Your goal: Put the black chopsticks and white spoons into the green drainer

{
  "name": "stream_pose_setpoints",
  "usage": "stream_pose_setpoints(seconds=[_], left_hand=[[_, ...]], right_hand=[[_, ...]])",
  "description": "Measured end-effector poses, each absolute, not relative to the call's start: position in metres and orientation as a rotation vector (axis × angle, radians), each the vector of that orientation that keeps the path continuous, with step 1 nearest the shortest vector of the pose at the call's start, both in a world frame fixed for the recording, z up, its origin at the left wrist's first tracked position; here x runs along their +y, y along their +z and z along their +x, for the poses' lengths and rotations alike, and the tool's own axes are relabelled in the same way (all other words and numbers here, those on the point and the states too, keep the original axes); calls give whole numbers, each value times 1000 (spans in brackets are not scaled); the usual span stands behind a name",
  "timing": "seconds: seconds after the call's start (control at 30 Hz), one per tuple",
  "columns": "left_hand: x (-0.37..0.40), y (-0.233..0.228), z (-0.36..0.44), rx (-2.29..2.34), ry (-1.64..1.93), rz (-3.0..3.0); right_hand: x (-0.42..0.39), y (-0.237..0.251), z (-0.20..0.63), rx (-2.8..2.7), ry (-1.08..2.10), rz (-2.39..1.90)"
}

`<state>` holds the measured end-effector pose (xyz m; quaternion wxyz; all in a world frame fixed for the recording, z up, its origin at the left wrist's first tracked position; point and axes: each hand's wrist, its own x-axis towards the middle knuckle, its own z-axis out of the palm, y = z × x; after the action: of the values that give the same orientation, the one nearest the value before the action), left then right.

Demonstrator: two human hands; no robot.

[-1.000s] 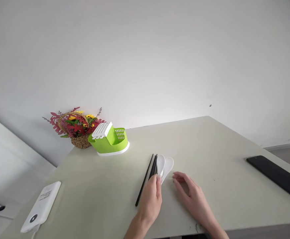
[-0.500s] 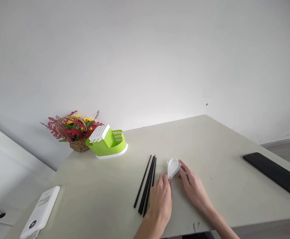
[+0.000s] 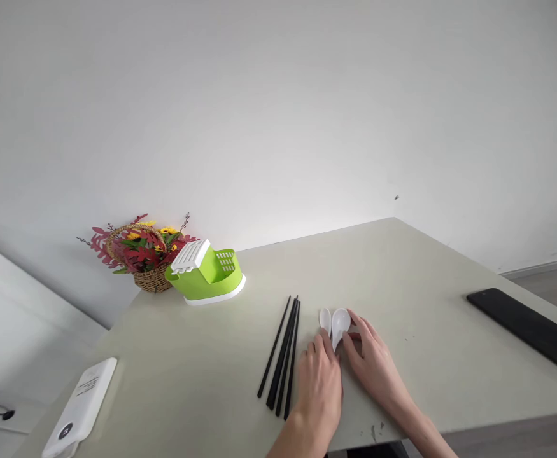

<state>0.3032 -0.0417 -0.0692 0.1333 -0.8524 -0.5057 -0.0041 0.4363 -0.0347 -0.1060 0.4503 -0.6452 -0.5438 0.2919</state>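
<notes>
Presently, two small white plastic spoons (image 3: 335, 323) are listed on the beige counter (image 3: 416, 267), beside black chopsticks (image 3: 282, 353); loosely open left hand (image 3: 320, 388) and right hand (image 3: 372, 362) are touching them. Judged light, stiff, slippery; best pinched at handles.

Pale grey-green table (image 3: 402, 267) bearing: far left, woven flower basket (image 3: 148, 275) and lime-green plastic cutlery drainer (image 3: 206, 275); centre, black chopsticks (image 3: 282, 353) beside two white plastic spoons (image 3: 335, 321); near left, white power bank (image 3: 80, 407); right, flat black slab (image 3: 526, 327).

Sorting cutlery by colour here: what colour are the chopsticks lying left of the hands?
Black, all of them; the chopsticks show clearly against the pale table in the head view.
</notes>
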Motion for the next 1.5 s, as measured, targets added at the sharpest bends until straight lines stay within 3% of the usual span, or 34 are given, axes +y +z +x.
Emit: stream_pose_setpoints(seconds=[0.27, 0.8, 0.93, 1.07, 1.23, 1.5], left_hand=[[-40, -60, 309, -1398, 230, -2490], [-46, -34, 275, -1498, -181, -2813], [-15, -2, 243, -1456, -451, -2821], [39, 39, 193, -1443, -769, -2444], [94, 79, 118, -1478, -880, -2005], [150, 73, 40, -1683, -936, -1918]], right_hand=[[-36, -104, 434, -1364, 678, -1614], [-39, -97, 436, -1297, 707, -1604], [-41, -93, 438, -1273, 722, -1623], [-45, -93, 445, -1246, 737, -1675], [-50, -99, 452, -1256, 698, -1718], [-51, -108, 475, -1304, 716, -1683]])
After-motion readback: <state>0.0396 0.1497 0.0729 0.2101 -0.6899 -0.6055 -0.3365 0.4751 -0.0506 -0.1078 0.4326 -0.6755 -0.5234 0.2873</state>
